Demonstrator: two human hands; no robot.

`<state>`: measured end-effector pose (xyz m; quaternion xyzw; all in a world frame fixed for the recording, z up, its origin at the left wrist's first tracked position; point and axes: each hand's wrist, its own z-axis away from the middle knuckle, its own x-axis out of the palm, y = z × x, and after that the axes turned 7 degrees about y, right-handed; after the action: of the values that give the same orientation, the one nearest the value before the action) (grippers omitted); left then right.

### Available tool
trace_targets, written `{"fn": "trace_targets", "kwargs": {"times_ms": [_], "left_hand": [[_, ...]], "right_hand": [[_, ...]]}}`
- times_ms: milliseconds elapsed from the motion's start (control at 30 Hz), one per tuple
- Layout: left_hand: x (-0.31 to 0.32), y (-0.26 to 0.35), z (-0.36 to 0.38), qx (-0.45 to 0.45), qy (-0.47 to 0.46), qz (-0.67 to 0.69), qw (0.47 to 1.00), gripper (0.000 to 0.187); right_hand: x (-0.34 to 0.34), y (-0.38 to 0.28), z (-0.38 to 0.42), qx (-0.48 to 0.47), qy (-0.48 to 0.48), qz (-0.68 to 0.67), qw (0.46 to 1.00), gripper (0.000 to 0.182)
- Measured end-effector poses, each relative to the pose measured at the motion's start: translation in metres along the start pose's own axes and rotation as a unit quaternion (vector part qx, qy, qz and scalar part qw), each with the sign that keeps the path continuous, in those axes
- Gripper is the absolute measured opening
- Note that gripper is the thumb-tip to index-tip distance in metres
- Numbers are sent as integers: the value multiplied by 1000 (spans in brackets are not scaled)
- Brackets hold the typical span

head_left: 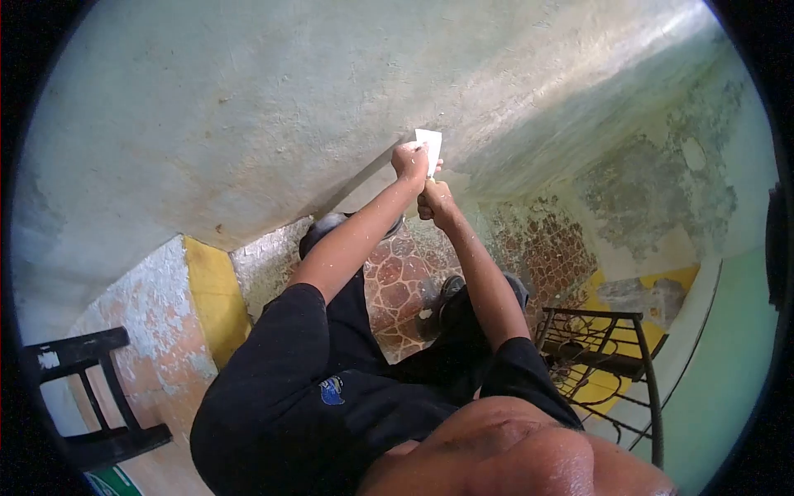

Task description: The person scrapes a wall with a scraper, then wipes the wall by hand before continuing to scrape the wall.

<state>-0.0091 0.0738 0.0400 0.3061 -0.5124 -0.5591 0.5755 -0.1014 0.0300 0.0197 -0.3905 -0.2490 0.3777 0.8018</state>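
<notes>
Near the wall, my left hand is closed on the upper part of a small white flat piece, its fingers wrapped round the edge. Just below it, my right hand is a closed fist at the lower, narrow end of the same piece, where a bit of pale yellow shows between the hands. The two hands nearly touch. Small white flecks dot both forearms. What lies inside the right fist is mostly hidden.
A worn, pale green wall rises in front, with peeling patches at right. Below are a red stone-patterned floor and my shoes. A black metal rack stands at right, a black frame at lower left, beside a yellow-edged ledge.
</notes>
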Motion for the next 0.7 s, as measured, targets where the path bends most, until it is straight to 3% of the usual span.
{"fn": "trace_targets", "kwargs": {"times_ms": [233,467,533,700], "left_hand": [[0,4,2,90,50,-51,993,20],[-3,-1,-1,129,84,-81,985,21],[-7,-4,-5,176,92,-136,971,25],[-14,-10,-19,219,104,-211,947,21]], "right_hand": [[10,4,-17,6,44,9,999,37],[21,20,-35,30,19,-32,999,37],[28,25,-34,24,10,-93,995,35],[45,29,-31,3,-11,-96,995,29]]}}
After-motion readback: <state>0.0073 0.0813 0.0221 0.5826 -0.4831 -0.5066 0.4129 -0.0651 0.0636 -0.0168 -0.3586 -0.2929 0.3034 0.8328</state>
